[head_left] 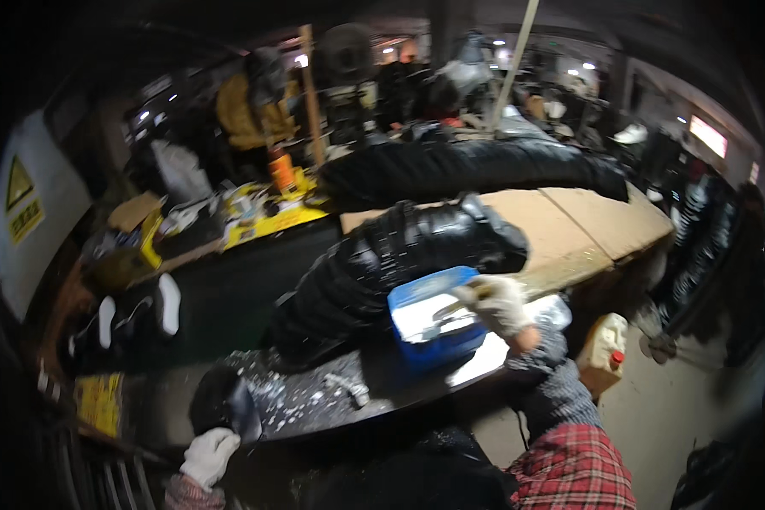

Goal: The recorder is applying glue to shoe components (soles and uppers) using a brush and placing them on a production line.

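My left hand (210, 459), in a white glove, pinches the edge of a black curved piece (221, 401) with a shiny side. That piece lies at the near edge of a dark bench top (310, 395) spattered with white. Over a blue tub (438, 353) my gloved right hand (499, 303) is closed on a small brush-like tool (450, 314), blurred by motion. The tool's end is at the white liquid (421, 318) in the tub; its exact kind I cannot tell.
Bundles in black plastic (408, 246) lie behind the tub, another (476, 168) farther back on brown board (552, 221). Shoes with white soles (168, 306) stand at the left on a dark belt. A jug with a red cap (602, 353) is at the right.
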A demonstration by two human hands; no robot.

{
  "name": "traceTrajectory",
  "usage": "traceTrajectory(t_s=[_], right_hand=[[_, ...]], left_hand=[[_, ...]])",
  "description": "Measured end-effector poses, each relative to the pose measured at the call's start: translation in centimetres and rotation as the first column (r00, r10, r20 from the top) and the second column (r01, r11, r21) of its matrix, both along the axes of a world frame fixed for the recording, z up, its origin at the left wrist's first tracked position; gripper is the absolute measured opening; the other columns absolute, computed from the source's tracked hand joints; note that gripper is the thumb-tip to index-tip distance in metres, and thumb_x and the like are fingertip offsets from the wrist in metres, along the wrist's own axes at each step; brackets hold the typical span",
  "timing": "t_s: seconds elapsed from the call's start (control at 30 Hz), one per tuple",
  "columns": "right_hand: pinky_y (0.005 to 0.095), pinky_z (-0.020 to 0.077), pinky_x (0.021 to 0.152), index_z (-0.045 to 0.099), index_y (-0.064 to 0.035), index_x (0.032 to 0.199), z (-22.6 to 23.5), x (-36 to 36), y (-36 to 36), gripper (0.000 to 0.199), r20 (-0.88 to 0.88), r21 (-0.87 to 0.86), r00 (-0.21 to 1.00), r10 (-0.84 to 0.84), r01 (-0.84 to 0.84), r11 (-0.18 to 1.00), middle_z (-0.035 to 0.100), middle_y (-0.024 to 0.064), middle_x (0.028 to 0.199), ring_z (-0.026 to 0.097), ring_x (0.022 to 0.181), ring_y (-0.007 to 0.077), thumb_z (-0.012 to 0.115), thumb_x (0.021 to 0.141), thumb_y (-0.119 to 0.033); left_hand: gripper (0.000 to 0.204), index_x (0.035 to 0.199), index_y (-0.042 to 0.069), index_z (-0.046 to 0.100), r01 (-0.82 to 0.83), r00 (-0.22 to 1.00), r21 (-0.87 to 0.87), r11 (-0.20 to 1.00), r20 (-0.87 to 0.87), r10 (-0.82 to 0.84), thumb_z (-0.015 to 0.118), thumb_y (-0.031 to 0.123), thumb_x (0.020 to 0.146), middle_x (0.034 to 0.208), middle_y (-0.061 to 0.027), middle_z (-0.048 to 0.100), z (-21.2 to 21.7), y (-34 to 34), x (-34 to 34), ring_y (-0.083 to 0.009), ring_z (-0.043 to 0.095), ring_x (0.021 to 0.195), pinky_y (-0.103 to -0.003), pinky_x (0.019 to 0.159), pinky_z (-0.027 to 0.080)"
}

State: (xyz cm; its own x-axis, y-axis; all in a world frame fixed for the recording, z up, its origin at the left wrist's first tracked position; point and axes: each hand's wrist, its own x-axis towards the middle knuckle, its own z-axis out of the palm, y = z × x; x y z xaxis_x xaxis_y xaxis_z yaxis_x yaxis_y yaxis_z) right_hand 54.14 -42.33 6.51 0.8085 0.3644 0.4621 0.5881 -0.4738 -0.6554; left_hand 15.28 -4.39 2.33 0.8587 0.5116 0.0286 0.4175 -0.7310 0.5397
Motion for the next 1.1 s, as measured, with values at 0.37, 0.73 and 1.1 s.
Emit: traceTrajectory(t_s=[0.37,0.73,1.1], right_hand=[[0.0252,0.0456,0.057,0.065,0.0046,0.088,0.8,-7.3,-1.6,0.011,0.033,0.246,0.998,0.060,-0.066,0.967,0.063,0.0076,0.072,0.058,0.062,0.0123,0.065,0.087,-0.006],[0.0269,0.0516,0.084,0.060,0.0062,0.116,-1.5,-11.9,16.8,0.024,0.133,0.375,0.741,0.658,-0.652,0.659,0.065,0.0158,0.108,0.064,0.090,0.0174,0.057,0.094,-0.003],[0.0219,0.0510,0.065,0.066,0.0049,0.107,-4.9,-11.7,21.2,0.026,-0.343,0.380,0.539,0.769,-0.669,0.639,0.069,0.0088,0.083,0.061,0.069,0.0088,0.063,0.094,-0.018]], left_hand=[[0.056,0.132,0.010,0.052,-0.039,0.990,0.254,0.966,-0.123,0.072,0.063,0.007,0.078,0.128,-0.0169,0.057,-3.5,7.4,1.8,-0.0336,0.054,0.118,-0.040,0.104,0.042],[0.052,0.138,0.003,0.042,0.124,0.566,-0.772,0.623,0.571,0.595,0.056,-0.004,0.089,0.136,-0.0143,0.049,-6.9,-3.6,1.3,-0.0268,0.053,0.120,-0.038,0.103,0.046],[0.018,0.108,-0.002,0.064,-0.120,0.776,-0.788,0.604,0.306,0.552,0.059,0.008,0.095,0.104,-0.0067,0.069,-6.8,-3.5,0.0,-0.0131,0.065,0.092,-0.027,0.080,0.053]])
